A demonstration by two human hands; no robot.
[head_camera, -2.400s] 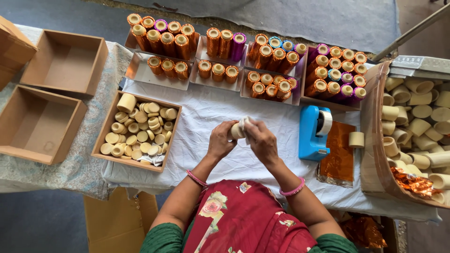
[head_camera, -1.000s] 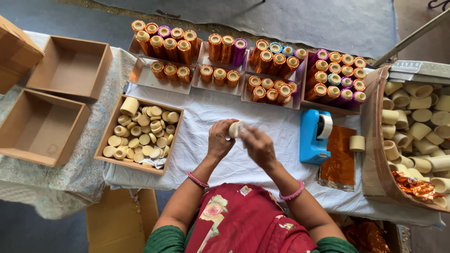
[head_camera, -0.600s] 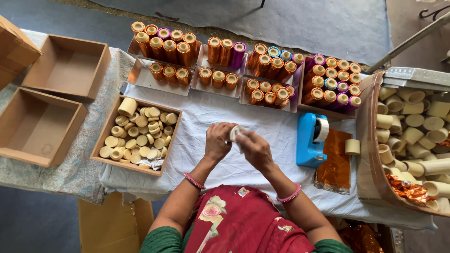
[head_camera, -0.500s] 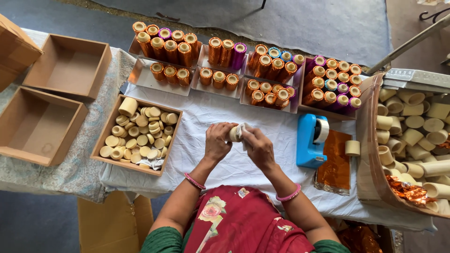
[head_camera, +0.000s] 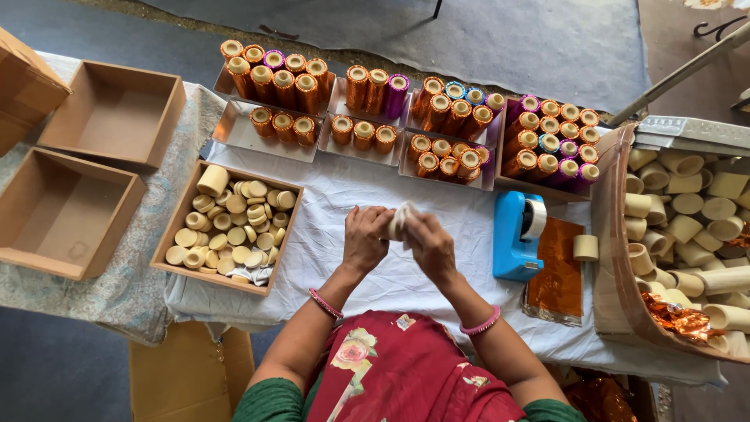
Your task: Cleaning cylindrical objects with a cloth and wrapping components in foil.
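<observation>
Both hands [head_camera: 398, 238] a touch lower now — pale roll [head_camera: 397, 221] between them.

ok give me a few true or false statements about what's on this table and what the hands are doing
1. Both hands, left hand and right hand, hold a small pale roll between them. True.
2. The blue tape dispenser stands to the person's left. False: it stands to the right of the hands.
3. The wooden box of pale discs lies to the left of the hands. True.
4. The two cardboard boxes at far left are full of tubes. False: both show bare insides.
5. The foil-wrapped tubes in the trays are all blue. False: mostly orange-gold, with some purple and a few blue.
</observation>
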